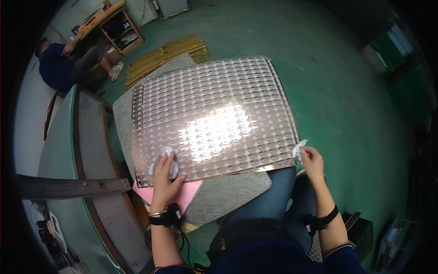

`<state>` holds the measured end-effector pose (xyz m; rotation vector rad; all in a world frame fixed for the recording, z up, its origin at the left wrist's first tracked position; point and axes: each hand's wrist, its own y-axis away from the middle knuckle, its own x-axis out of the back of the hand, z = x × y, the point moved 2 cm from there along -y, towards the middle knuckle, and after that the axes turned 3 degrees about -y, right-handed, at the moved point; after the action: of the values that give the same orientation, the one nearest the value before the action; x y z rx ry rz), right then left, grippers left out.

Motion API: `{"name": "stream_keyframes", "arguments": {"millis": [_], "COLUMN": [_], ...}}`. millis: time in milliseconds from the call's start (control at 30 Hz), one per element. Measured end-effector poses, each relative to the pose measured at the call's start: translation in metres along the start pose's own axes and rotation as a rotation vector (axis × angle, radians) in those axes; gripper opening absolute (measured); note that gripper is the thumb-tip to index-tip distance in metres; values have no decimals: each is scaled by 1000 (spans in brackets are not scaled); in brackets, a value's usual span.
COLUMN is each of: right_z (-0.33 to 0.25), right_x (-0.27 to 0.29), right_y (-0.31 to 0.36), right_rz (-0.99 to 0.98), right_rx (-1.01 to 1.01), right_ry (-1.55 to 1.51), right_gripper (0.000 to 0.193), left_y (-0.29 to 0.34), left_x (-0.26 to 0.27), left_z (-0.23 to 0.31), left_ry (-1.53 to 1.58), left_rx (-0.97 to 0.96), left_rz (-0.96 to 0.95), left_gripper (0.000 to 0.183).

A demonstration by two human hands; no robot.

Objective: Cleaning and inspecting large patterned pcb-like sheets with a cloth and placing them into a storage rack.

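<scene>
A shiny metallic sheet, embossed with rows of rounded shapes, lies in front of me, apparently on top of at least one similar sheet. My left hand rests at its near left corner, fingers over a whitish wad that looks like cloth against the surface. At the near right corner, my right hand pinches a crumpled white cloth, which touches the sheet's edge. Both wrists carry black straps with small devices. Bright glare covers the middle of the sheet.
Grey boards and a pink sheet lie under the metallic sheets. To the left are a glass-topped table and a metal bar. Yellowish slats lie beyond. A person sits by a wooden desk.
</scene>
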<state>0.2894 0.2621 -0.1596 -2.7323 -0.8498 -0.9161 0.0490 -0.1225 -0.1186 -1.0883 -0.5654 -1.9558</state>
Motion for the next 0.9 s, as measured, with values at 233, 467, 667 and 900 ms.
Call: {"name": "stream_keyframes", "arguments": {"millis": [233, 467, 667, 900], "right_z": [-38, -22, 52, 95], "right_x": [8, 41, 118, 151], "right_y": [7, 42, 77, 73], "right_rz": [-186, -194, -225, -175], "right_rx": [-261, -224, -387, -389], "right_ry": [-526, -426, -340, -176], "right_gripper": [26, 16, 11, 9], "left_y": [-1, 10, 23, 8], "left_x": [-2, -8, -6, -1], "left_z": [-21, -9, -12, -5], "left_ry": [187, 154, 365, 444], "left_rx": [97, 80, 221, 294], "left_rz": [61, 132, 329, 433], "left_gripper": [46, 37, 34, 32]}}
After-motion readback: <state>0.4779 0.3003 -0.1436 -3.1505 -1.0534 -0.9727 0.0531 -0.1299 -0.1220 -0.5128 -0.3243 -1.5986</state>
